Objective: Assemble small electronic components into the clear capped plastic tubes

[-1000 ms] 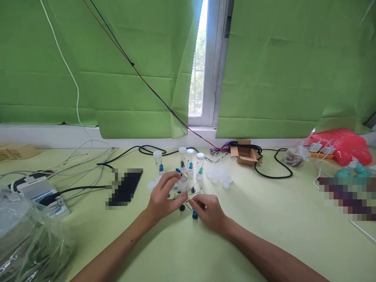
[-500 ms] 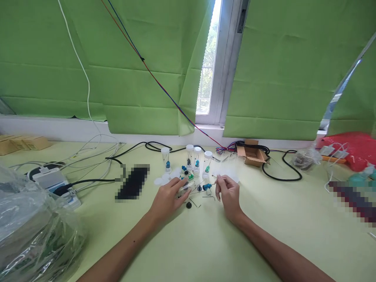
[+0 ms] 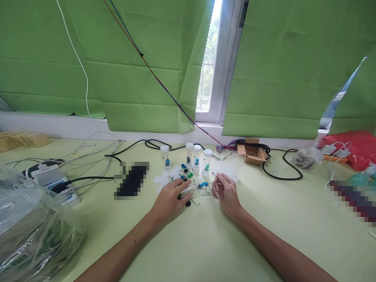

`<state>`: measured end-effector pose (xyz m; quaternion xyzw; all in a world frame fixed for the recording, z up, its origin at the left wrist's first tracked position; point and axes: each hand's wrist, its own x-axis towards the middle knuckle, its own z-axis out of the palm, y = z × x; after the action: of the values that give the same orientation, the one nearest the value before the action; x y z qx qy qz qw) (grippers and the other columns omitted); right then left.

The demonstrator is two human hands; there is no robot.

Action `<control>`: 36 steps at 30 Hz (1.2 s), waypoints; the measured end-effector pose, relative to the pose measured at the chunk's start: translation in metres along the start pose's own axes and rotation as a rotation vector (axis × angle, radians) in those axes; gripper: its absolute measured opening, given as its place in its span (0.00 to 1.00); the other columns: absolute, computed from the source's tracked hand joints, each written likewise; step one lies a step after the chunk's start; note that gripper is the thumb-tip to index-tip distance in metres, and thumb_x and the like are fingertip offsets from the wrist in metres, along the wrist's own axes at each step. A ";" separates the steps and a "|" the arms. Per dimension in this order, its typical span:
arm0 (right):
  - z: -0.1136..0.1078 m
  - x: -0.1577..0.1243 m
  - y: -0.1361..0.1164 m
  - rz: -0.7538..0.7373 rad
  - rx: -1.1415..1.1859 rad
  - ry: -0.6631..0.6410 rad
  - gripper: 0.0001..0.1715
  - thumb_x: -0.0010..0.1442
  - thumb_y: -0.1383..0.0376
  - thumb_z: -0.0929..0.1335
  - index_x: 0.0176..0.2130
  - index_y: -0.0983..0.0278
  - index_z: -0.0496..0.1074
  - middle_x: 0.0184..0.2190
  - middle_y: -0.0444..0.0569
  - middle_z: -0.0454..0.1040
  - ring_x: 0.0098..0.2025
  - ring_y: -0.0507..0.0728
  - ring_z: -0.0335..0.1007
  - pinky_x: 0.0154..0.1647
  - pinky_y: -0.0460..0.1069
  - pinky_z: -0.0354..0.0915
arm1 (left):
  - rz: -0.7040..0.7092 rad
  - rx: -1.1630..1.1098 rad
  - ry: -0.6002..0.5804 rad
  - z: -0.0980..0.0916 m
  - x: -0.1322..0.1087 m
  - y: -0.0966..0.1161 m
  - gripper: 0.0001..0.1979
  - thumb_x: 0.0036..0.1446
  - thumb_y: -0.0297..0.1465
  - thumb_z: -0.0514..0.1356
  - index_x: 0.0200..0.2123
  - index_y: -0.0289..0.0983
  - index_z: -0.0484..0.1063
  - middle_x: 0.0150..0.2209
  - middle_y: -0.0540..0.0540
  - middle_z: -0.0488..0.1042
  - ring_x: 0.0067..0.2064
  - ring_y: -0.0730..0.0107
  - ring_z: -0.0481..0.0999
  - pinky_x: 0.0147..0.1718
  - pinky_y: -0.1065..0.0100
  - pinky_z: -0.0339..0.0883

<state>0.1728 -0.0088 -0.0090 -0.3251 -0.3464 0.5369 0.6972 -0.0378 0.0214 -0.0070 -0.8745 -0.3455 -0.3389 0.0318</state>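
My left hand (image 3: pixel 170 197) is closed round a clear tube (image 3: pixel 187 189), which lies tilted between thumb and fingers. A blue part (image 3: pixel 203 185) sits at the tube's right end, between my hands. My right hand (image 3: pixel 227 192) pinches a thin metal rod (image 3: pixel 214 175) by its fingertips. Behind them stand several clear vials with white caps, among them one with a blue piece (image 3: pixel 165 156) and one with a green piece (image 3: pixel 207 161). Small blue, green and black parts lie around my left fingertips. A black knob (image 3: pixel 188 203) and an L-shaped key (image 3: pixel 195 202) are just in front.
An open cardboard box (image 3: pixel 253 154) is at the back right, beside black cables (image 3: pixel 286 179). White discs (image 3: pixel 161 179) lie left of the vials. A clear plastic bag (image 3: pixel 38 231) fills the left front; a power strip (image 3: pixel 55 184) is behind it.
The tube in my left hand has swung toward the blue part and now lines up with it. My right hand has shifted slightly left, still pinching the rod. The view has moved a little.
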 end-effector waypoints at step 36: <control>0.001 -0.002 0.004 0.098 -0.071 -0.104 0.16 0.52 0.59 0.74 0.24 0.65 0.68 0.16 0.38 0.64 0.14 0.45 0.54 0.14 0.43 0.49 | -0.036 -0.124 0.092 -0.001 0.000 0.013 0.14 0.59 0.36 0.61 0.47 0.39 0.76 0.37 0.44 0.77 0.34 0.67 0.77 0.31 0.69 0.71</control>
<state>0.1695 -0.0097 -0.0125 -0.3379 -0.3844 0.5741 0.6391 -0.0302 0.0118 -0.0040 -0.8518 -0.3379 -0.4002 -0.0129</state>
